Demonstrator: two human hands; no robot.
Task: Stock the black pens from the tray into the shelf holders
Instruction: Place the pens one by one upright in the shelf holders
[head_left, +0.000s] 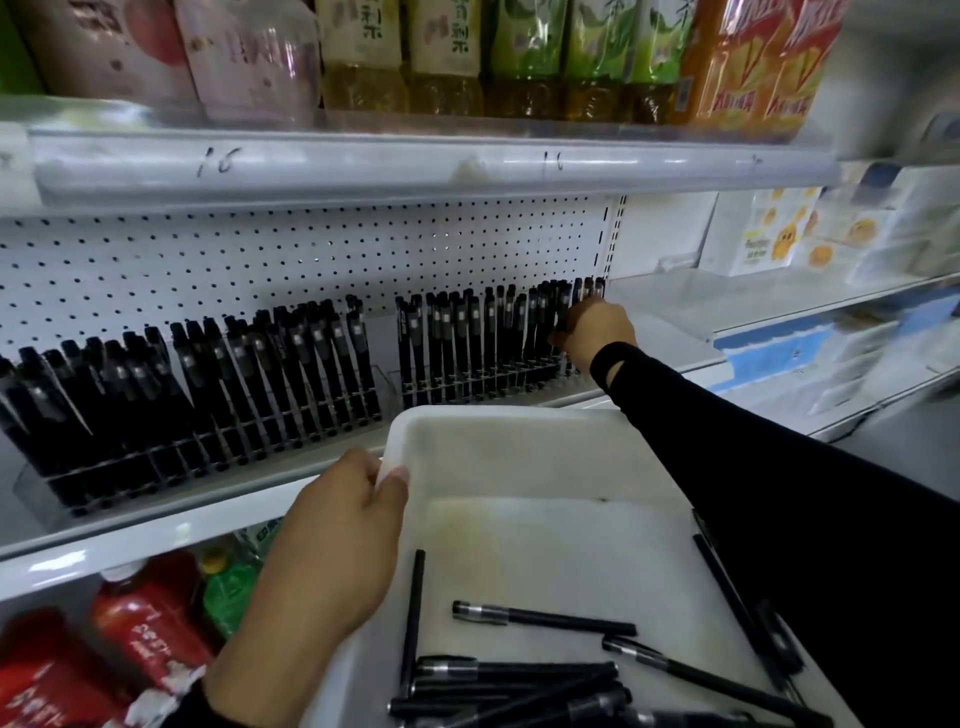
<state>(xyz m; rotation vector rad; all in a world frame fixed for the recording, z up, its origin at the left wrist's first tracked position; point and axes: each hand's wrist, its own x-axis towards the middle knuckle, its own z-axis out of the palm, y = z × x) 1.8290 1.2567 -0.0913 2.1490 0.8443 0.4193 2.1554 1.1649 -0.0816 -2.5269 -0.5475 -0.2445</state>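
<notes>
Grips the tray (519, 452) rim with the left hand (337, 540), keeping loose pens (519, 670) close. Pinches one pen (562, 318) with the right hand (597, 332), middle right, for the holder (387, 382).

A shop: white retail shelving (436, 166) with a pegboard back (311, 249), bottled drinks (447, 57) above, rows of black pens (291, 358) displayed.
</notes>
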